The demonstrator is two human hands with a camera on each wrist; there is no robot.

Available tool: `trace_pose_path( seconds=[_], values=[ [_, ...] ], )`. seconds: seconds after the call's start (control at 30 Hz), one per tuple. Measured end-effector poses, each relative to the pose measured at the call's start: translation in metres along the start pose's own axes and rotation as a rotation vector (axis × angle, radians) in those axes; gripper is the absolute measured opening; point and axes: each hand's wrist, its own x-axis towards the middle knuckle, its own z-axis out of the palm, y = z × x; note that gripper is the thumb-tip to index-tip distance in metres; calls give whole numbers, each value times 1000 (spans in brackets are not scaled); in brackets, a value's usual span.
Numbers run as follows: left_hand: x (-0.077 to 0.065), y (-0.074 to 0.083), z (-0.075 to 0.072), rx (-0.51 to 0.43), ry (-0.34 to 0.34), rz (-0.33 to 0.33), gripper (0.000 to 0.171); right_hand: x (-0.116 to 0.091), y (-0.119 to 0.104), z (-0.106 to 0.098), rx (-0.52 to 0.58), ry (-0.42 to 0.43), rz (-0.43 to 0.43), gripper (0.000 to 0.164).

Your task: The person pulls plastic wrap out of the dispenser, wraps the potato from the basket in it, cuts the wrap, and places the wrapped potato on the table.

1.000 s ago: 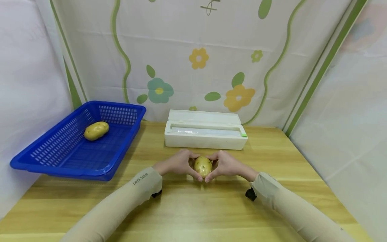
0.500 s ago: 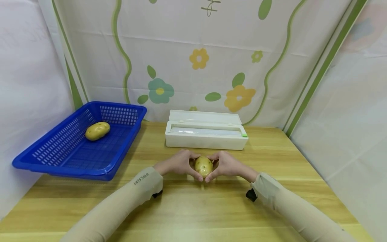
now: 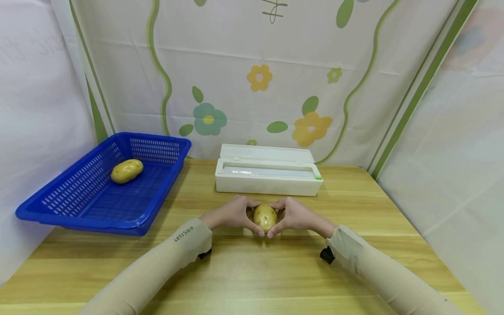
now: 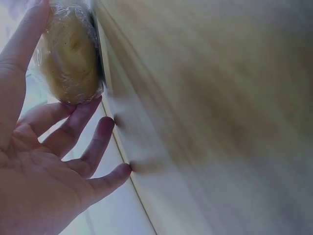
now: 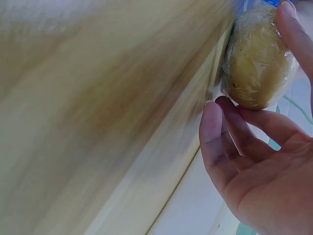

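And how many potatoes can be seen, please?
2: a wrapped potato, held between the left hand and the right hand, and another potato in the blue basket.

A potato [image 3: 264,217] sits on the tabletop [image 3: 260,275] over there, between the person's left hand [image 3: 235,213] and right hand [image 3: 296,214]. The box [image 3: 268,185] stands just behind it — and off to the left is the basket [image 3: 86,224], another potato [image 3: 127,171] lying inside. Cloth [image 3: 232,52] hangs behind box and basket.

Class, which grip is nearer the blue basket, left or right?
Left. The left grip is to the right of the blue basket, holding the wrapped potato; the right grip is farther right, on its other side.
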Motion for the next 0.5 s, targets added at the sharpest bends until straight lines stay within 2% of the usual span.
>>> trace_pose_path(
  seconds=[0.23,0.3,0.4,0.5],
  values=[
    [-1,0,-1,-8,-42,24,66,1,0,0,-52,-47,-28,79],
    [-1,1,-1,-23,-57,27,64,-1,-1,0,-73,-61,-36,79],
    [-2,3,-1,-40,-69,26,74,-3,-2,-2,-80,-69,-31,87],
    [-4,5,-3,-30,-77,-5,95,-6,-5,-3,-54,-64,-1,99]
  ],
)
